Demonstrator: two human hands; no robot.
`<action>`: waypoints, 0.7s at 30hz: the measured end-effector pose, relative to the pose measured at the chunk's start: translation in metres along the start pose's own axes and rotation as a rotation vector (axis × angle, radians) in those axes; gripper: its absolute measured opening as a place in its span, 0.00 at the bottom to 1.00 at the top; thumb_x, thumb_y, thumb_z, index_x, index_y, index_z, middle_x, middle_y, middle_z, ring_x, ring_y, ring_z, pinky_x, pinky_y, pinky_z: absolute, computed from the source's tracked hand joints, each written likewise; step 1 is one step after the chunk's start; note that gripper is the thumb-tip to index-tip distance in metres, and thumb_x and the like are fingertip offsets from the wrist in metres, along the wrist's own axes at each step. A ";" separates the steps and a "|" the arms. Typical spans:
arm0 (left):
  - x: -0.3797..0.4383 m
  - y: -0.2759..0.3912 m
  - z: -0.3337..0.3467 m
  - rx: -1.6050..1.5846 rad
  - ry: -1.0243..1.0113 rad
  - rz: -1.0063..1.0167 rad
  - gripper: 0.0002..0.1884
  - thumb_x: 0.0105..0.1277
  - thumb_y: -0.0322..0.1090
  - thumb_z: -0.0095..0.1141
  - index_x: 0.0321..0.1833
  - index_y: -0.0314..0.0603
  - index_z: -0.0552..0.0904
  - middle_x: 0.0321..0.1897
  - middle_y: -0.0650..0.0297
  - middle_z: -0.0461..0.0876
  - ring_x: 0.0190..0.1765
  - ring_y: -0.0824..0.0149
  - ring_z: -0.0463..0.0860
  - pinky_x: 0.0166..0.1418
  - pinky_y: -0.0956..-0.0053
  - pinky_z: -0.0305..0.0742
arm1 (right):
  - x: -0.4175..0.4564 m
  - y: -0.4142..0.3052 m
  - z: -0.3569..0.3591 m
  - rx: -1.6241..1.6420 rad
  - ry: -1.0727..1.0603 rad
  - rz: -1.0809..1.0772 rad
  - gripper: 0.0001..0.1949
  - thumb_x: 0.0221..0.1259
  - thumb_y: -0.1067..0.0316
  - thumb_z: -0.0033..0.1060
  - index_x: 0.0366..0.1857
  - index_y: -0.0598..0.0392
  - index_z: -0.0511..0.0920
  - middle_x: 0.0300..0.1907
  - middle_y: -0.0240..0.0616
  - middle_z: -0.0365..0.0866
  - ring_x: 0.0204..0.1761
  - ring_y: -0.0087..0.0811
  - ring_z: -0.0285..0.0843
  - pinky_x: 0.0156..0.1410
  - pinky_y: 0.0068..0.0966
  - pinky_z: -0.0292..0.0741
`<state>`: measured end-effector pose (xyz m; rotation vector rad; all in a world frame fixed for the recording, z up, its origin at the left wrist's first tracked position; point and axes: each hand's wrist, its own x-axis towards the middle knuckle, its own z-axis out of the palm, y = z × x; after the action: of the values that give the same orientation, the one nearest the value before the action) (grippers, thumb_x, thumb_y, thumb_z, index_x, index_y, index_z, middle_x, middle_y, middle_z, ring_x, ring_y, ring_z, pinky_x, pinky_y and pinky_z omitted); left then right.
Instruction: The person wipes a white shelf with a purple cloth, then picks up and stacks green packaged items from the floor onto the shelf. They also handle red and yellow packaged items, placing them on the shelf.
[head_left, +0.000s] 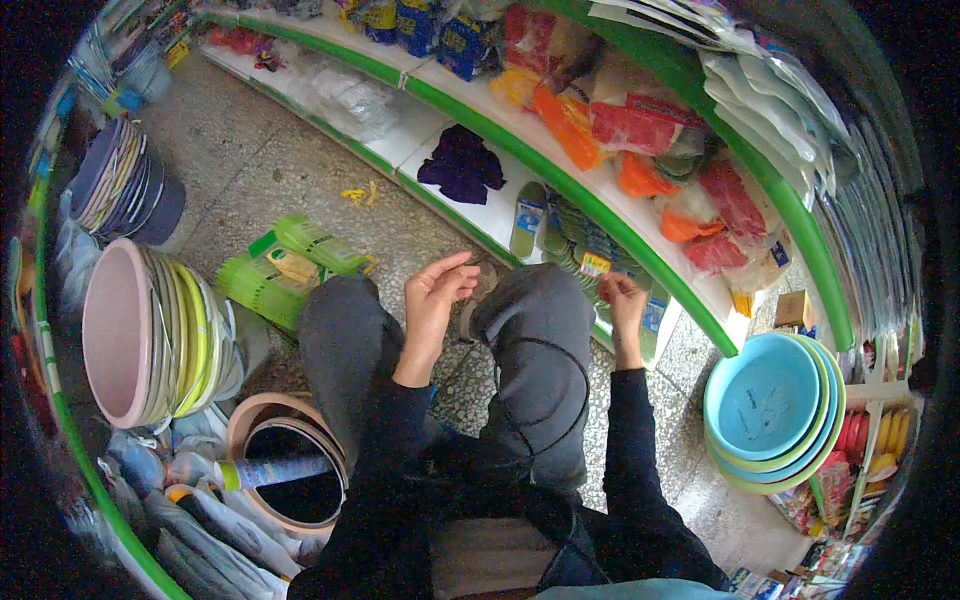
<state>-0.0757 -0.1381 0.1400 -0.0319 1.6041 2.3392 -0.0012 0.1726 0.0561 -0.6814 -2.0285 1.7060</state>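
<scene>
My left hand (436, 316) hovers between my knees with its fingers slightly apart and holds nothing. My right hand (626, 309), beside my right knee, pinches a small red-and-yellow printed tag (595, 265) at its fingertips. Just beyond that hand, green insoles (529, 221) with blue labels lie on the lowest white shelf (427, 154). A crumpled dark purple cloth (463, 166) rests to their left. On the floor by my left knee are bright green packages (300, 262), one with a pale yellow panel.
A green-edged shelf (480, 112) with bagged red and orange goods (637, 124) overhangs the lowest one. Stacked buckets (116, 334) and a round tub (247, 420) stand left. Nested blue and green basins (761, 394) are at right. Yellow scraps (360, 195) lie on the speckled floor.
</scene>
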 end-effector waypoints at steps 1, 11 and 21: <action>0.006 -0.010 0.000 0.008 0.025 -0.035 0.14 0.66 0.31 0.51 0.52 0.34 0.79 0.40 0.56 0.83 0.38 0.72 0.81 0.43 0.80 0.76 | 0.005 0.029 -0.004 0.024 -0.020 0.082 0.08 0.61 0.70 0.57 0.30 0.65 0.79 0.24 0.32 0.78 0.25 0.17 0.71 0.31 0.16 0.68; 0.115 -0.107 0.034 0.092 0.156 -0.049 0.16 0.63 0.33 0.55 0.53 0.35 0.78 0.41 0.55 0.82 0.45 0.63 0.81 0.47 0.71 0.75 | 0.097 0.154 -0.033 -0.746 0.096 -0.052 0.16 0.44 0.63 0.70 0.34 0.62 0.80 0.26 0.41 0.82 0.28 0.33 0.80 0.32 0.29 0.75; 0.200 -0.215 -0.003 0.539 0.423 -0.120 0.35 0.55 0.32 0.62 0.63 0.27 0.61 0.55 0.39 0.69 0.58 0.42 0.69 0.61 0.54 0.63 | 0.107 0.069 0.114 -0.634 -0.159 -0.037 0.29 0.58 0.58 0.58 0.59 0.66 0.65 0.58 0.58 0.69 0.60 0.48 0.67 0.65 0.33 0.62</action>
<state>-0.2106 -0.0228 -0.0939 -0.5158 2.3109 1.8186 -0.1465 0.1558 -0.0323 -0.7007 -2.7034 1.1063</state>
